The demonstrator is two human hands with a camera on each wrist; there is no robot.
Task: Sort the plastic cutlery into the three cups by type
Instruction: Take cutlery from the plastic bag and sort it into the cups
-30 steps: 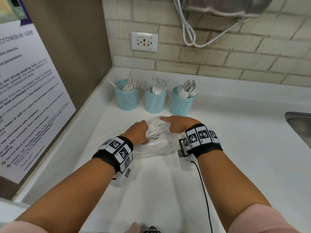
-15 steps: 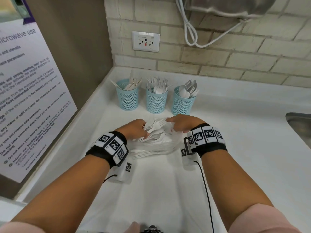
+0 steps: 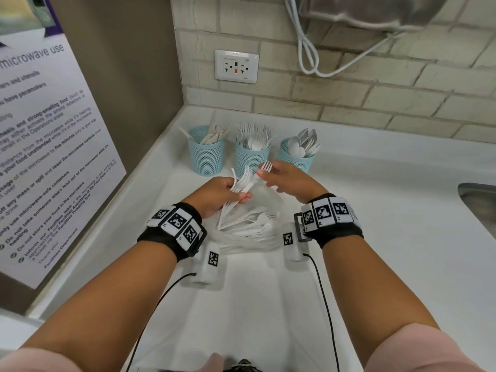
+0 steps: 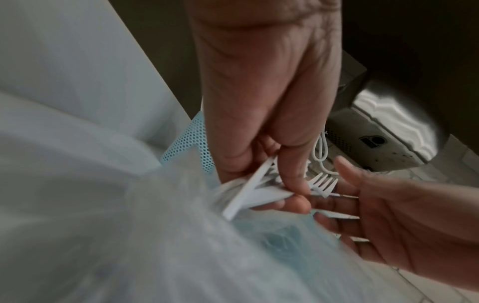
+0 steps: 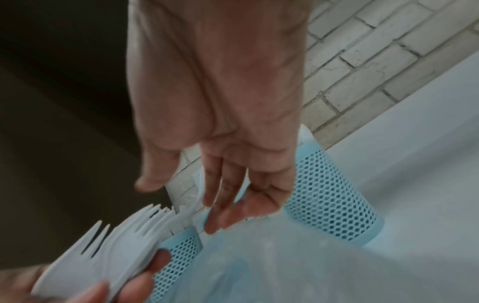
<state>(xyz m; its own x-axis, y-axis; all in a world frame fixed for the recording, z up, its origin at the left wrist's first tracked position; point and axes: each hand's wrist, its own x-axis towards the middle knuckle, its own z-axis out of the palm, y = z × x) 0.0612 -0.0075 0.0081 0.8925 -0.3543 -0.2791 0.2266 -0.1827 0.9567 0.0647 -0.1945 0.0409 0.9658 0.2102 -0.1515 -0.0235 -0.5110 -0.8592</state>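
- The white counter (image 3: pixel 375 210) is hemmed in on two sides; a brick wall (image 3: pixel 349 103) runs along the back, and a brown panel bearing a microwave notice (image 3: pixel 48 146) closes the left side; a steel sink (image 3: pixel 477 200) cuts into the counter's right edge
- Open counter lies to the right of the hands, between them and the sink; more bare surface lies near the viewer, between the forearms
- Three blue mesh cups stand in a row near the back corner, close together but apart; the left cup (image 3: pixel 206 157) holds knives, the middle cup (image 3: pixel 252 159) holds forks, the right cup (image 3: pixel 295 158) holds spoons
- A clear plastic bag (image 3: pixel 249 237) of loose white cutlery lies on the counter just in front of the cups, beneath and between the two wrists
- The left hand (image 3: pixel 217 196) is raised over the bag; its thumb and fingers are curled tightly round a bunch of forks (image 3: pixel 243 181), tines fanned toward the middle cup
- The right hand (image 3: pixel 284 178) hangs just in front of the right cup; its fingers are stretched out and loosely spread; from the head view a single fork (image 3: pixel 265 166) shows at its fingertips, but whether it is pinched or merely touched, I cannot tell
- The two hands are nearly touching at the fingertips
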